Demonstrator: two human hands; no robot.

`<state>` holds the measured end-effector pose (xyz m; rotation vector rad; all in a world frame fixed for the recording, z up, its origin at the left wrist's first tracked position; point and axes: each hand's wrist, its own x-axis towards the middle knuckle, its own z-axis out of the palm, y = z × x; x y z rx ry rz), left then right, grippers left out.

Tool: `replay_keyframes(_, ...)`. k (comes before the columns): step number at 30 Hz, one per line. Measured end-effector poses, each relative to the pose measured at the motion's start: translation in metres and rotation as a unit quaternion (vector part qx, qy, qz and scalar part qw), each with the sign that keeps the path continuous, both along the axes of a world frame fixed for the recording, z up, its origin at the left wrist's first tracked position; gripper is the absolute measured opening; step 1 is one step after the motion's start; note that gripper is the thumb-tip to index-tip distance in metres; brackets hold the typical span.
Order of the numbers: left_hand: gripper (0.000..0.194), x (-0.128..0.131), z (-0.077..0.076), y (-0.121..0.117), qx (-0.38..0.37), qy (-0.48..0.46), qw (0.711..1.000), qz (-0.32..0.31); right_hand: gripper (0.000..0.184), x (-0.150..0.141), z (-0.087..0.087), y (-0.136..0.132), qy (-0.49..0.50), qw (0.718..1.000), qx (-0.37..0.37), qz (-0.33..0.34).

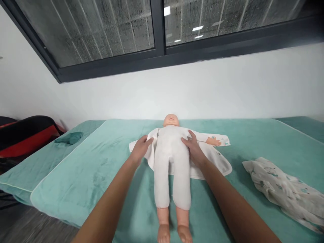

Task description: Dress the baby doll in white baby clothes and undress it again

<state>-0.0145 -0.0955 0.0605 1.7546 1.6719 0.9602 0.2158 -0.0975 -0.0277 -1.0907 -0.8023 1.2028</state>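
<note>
A baby doll point(172, 141) with a white cloth body lies on its back, head toward the wall and bare feet toward me. Under it is an opened white baby top point(216, 158) with a small print, one sleeve around the doll's arm on the right. At the doll's left side, my left hand point(142, 147) is closed on the top's front edge, thumb against fingers. My right hand point(194, 146) touches the doll's right side, thumb and forefinger apart; its other fingers are partly hidden.
A green padded cover point(106, 168) lies beneath the doll. To the right is a crumpled white printed cloth point(280, 189). A black and red chair or bag point(30, 135) stands at the left. Behind are a white wall point(126, 98) and a dark-framed window point(159, 30).
</note>
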Motion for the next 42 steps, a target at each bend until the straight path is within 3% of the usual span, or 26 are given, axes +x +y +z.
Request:
replay_keyframes(3,0.023,0.028,0.023,-0.018,0.012,-0.001,0.997,-0.081,0.098,0.001,-0.001,0.001,-0.009,1.000,0.000,-0.005)
replay_keyframes(6,0.018,0.050,0.042,-0.044,-0.004,0.011,0.970,-0.241,0.097,0.002,0.001,-0.001,-0.026,1.000,0.003,-0.001)
replay_keyframes(8,0.023,0.054,0.048,-0.056,-0.030,-0.031,0.943,-0.330,0.097,0.003,0.002,-0.002,-0.048,0.999,0.002,0.002)
replay_keyframes(9,0.025,0.052,0.047,-0.059,-0.021,-0.047,0.941,-0.335,0.097,0.004,0.002,-0.002,-0.057,0.998,0.001,0.002)
replay_keyframes(11,0.026,0.045,0.035,-0.059,0.030,-0.058,0.960,-0.273,0.097,0.004,0.001,-0.002,-0.063,0.998,0.000,-0.001)
replay_keyframes(14,0.034,0.029,-0.001,-0.057,0.092,-0.016,0.982,-0.166,0.095,0.004,0.001,-0.001,-0.065,0.998,0.000,-0.010)
replay_keyframes(18,0.056,0.013,-0.055,-0.074,0.109,0.036,0.977,-0.181,0.087,0.004,0.002,-0.002,-0.092,0.995,-0.004,-0.023)
replay_keyframes(21,0.037,0.005,-0.076,-0.092,0.140,0.013,0.983,-0.118,0.078,0.004,0.002,-0.002,-0.124,0.991,-0.027,-0.051)
replay_keyframes(25,0.019,-0.003,-0.079,-0.099,0.164,0.026,0.984,-0.070,0.063,0.008,0.002,-0.003,-0.164,0.982,-0.062,-0.070)
replay_keyframes(31,0.021,-0.011,-0.082,-0.096,0.195,0.081,0.973,-0.092,0.050,0.014,0.012,-0.011,-0.148,0.987,-0.059,0.034)
replay_keyframes(35,0.021,-0.018,-0.085,-0.106,0.205,0.066,0.970,-0.110,0.047,0.013,0.017,-0.015,-0.143,0.989,-0.036,0.033)
replay_keyframes(39,0.019,-0.020,-0.073,-0.106,0.181,0.038,0.974,-0.131,0.048,0.013,0.017,-0.015,-0.192,0.981,-0.026,0.028)
replay_keyframes(42,0.022,-0.007,-0.055,-0.086,0.187,0.042,0.973,-0.129,0.044,0.021,0.020,-0.012,-0.234,0.971,-0.020,0.055)
